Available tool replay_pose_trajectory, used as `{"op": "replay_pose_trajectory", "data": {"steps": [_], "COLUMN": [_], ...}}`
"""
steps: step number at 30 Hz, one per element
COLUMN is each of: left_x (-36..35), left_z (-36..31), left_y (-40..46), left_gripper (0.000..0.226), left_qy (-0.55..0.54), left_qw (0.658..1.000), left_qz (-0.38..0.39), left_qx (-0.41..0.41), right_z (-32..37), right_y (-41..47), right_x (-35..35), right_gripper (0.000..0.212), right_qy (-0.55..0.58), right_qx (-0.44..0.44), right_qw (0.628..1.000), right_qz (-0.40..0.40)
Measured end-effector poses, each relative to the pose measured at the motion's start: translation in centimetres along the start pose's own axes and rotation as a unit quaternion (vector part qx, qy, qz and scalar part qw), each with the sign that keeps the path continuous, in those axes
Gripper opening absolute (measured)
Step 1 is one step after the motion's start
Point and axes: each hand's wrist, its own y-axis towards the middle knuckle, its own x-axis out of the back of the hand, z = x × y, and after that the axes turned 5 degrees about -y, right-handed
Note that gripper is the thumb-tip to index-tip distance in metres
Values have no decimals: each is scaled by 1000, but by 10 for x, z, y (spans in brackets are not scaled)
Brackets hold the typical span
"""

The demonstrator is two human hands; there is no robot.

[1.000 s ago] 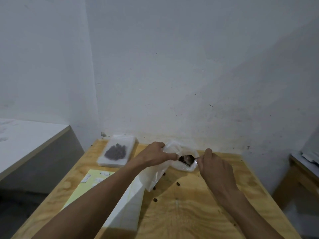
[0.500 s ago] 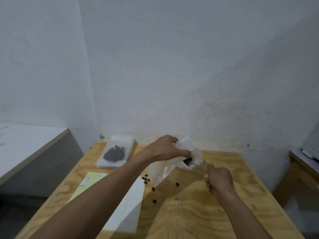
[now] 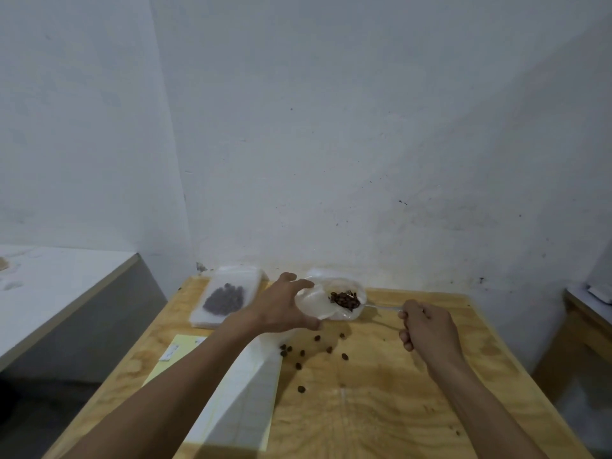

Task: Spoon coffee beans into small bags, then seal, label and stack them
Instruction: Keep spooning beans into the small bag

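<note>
The left hand point(image 3: 281, 308) pinched the clear plastic bag of dark coffee beans point(image 3: 334, 301) at frame centre, its mouth facing right toward the nearer right hand point(image 3: 429, 327), fist closed on a pale spoon point(image 3: 384, 307) lying level, bowl at the opening.

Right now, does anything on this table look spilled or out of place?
Yes. Loose coffee beans lie scattered on the bare wooden table, below the open bag held by the left hand, instead of inside it.
</note>
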Motion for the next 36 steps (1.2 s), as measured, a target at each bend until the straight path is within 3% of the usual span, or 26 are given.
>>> {"op": "replay_pose_trajectory", "data": {"steps": [9, 13, 18, 21, 24, 27, 32, 34, 36], "left_x": [1, 0, 2, 3, 2, -2, -13, -13, -12], "left_z": [8, 4, 7, 11, 11, 7, -1, -7, -17], "left_y": [-6, -4, -4, -6, -8, -7, 7, 11, 13], "left_gripper": [96, 98, 96, 93, 91, 94, 93, 88, 84], "left_qy": [-38, -34, -32, -45, -50, -36, 3, -15, -46], "left_qw": [999, 999, 998, 998, 998, 999, 999, 999, 998], "left_qz": [-34, -37, -51, -52, -30, 4, 40, 32, 6], "left_qx": [-10, -17, -11, -7, -15, -15, -9, -19, -36], "right_z": [29, 43, 49, 39, 23, 19, 19, 18, 18], "right_y": [3, 4, 2, 5, 2, -7, -10, -5, 4], "right_x": [9, 1, -2, 0, -5, -11, -26, -32, -34], "right_gripper": [33, 33, 33, 30, 26, 33, 35, 26, 27], "right_qy": [26, -30, -151, -234, -358, -420, -470, -508, -469], "right_qx": [64, 144, 328, 366, 410, 385, 293, 235, 174], "right_qw": [998, 988, 932, 897, 831, 815, 830, 825, 862], "right_qz": [15, 39, -23, -79, -114, -108, -71, -72, -85]}}
